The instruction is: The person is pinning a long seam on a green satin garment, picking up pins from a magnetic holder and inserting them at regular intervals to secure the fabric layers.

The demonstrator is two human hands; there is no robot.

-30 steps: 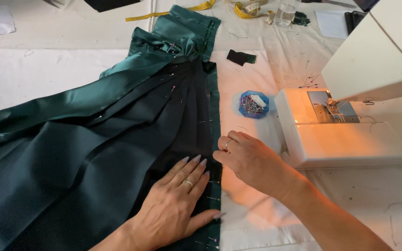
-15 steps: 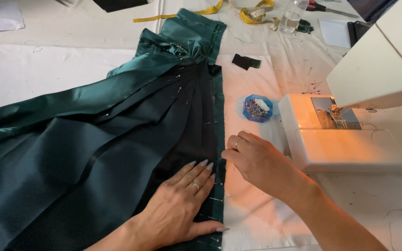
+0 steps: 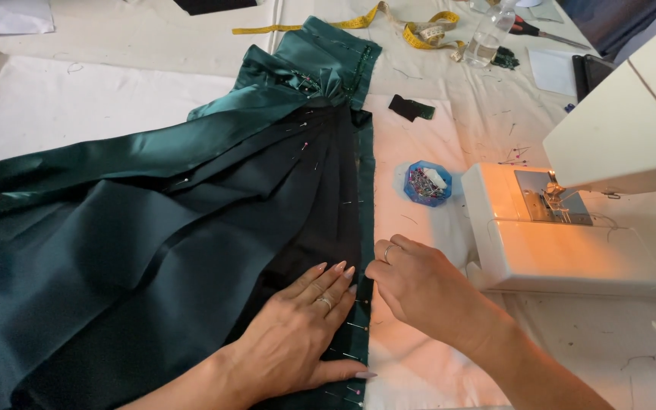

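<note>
My left hand (image 3: 298,334) lies flat, fingers spread, in the lower middle of the frame, pressing down the right-hand edge of the dark green satin garment (image 3: 153,250). My right hand (image 3: 419,285) sits just beside it, off the cloth's edge, fingers curled in with the tips at the hem strip (image 3: 364,228); whether they pinch a pin I cannot tell, since the fingertips are turned away from me. The two hands are close but not touching

The garment spreads from the lower left up to a bunched top at the upper middle, its pleats fanned out and laid flat. Pins (image 3: 354,326) already cross the hem strip below and beside my left hand, and a few more show up the edge and near the gathered top, so I judge the pinning well along, with the stretch by my right hand in work and no stitching visible yet

Right of the cloth sits a blue pin box (image 3: 428,184), open and full. Further right stands the white sewing machine (image 3: 571,235), lamp lit, nothing under its needle. A yellow tape measure (image 3: 411,26) lies along the top edge
</note>
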